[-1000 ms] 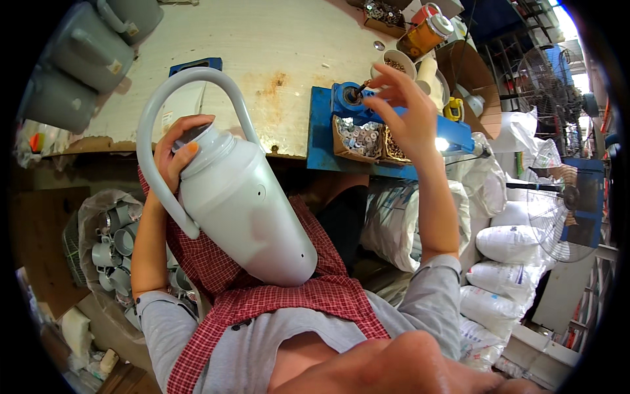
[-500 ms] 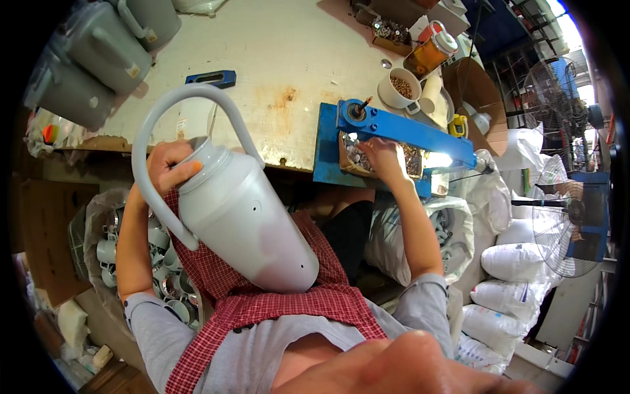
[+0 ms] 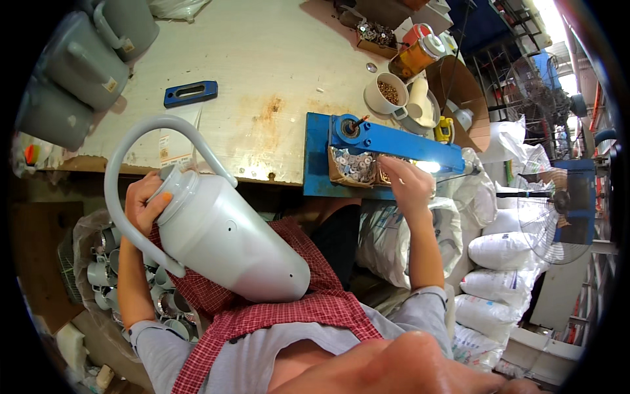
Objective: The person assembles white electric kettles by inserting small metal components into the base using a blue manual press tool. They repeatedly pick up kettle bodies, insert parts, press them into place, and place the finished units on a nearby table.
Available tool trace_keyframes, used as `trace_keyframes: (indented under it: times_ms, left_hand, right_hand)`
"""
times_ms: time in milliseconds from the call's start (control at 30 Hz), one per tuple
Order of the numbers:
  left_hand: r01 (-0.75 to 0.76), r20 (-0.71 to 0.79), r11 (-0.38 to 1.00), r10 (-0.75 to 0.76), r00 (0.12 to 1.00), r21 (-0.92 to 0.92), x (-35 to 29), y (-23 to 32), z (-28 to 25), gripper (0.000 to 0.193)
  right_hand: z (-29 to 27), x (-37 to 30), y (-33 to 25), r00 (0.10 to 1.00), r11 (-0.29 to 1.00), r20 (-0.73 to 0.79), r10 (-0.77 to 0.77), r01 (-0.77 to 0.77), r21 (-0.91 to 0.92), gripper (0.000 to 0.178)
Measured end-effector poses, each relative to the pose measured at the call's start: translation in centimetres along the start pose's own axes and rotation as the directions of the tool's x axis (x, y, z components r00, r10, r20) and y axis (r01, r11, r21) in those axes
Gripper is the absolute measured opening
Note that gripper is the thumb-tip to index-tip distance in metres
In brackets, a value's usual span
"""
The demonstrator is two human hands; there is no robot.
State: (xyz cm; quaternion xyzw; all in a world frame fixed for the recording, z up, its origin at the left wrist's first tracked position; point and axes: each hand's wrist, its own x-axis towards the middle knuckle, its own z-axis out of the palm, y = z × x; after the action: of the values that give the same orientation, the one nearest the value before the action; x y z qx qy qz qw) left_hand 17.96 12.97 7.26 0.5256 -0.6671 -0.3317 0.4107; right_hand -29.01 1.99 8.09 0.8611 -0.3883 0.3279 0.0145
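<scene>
A large pale grey jug (image 3: 236,240) lies tilted across my lap, its neck up and to the left, with two small dark holes in its side. My left hand (image 3: 142,202) is closed round the neck, thumb on the rim. The curved grey handle (image 3: 113,177) arches out past that hand. At the bench edge my right hand (image 3: 411,186) is over a divided box of small metal parts (image 3: 354,165), its fingers bent together at the right compartment. What they hold, if anything, is hidden. Above the box runs the arm of a blue riveting press (image 3: 407,146).
Several grey jugs (image 3: 85,62) stand at the bench's far left. A blue slotted block (image 3: 190,94) lies on the bench (image 3: 249,52). A white mug of small brass-coloured parts (image 3: 375,98) stands behind the press. A bag of metal-banded parts (image 3: 98,276) sits at lower left, white sacks (image 3: 502,251) at right.
My right hand has moved from the box's left compartment to its right one and drawn back slightly. The jug remains in my left hand, and the whole view has shifted a little.
</scene>
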Motion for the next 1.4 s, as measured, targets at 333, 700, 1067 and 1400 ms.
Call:
trace_keyframes:
  times_ms: [333, 700, 1067, 1400]
  left_hand:
    - [0.018, -0.034, 0.999, -0.019, 0.999, -0.03, -0.4, -0.2, -0.7, 0.04]
    - [0.102, -0.592, 0.731, -0.619, 0.517, -0.675, -4.1, 0.4, -3.1, 0.048]
    - [-0.127, -0.575, 0.69, -0.471, 0.669, -0.713, 6.3, -1.7, 7.8, 0.042]
    - [-0.187, -0.327, 0.818, -0.002, 0.945, -0.544, 11.1, 0.9, 20.9, 0.052]
  right_hand:
    - [1.4, 8.7, -2.3, 0.945, 0.973, -0.273, -0.18, 0.211, 0.092, 0.02]
    - [1.2, 4.1, -4.4, 0.969, 0.745, -0.143, 0.201, -0.056, 0.665, 0.046]
    - [1.4, -3.5, -3.1, 0.704, 0.547, -0.046, 0.709, -0.508, 0.665, 0.02]
    - [-1.1, -11.7, 7.3, 0.571, 0.354, -0.202, 0.796, -0.168, 0.92, 0.027]
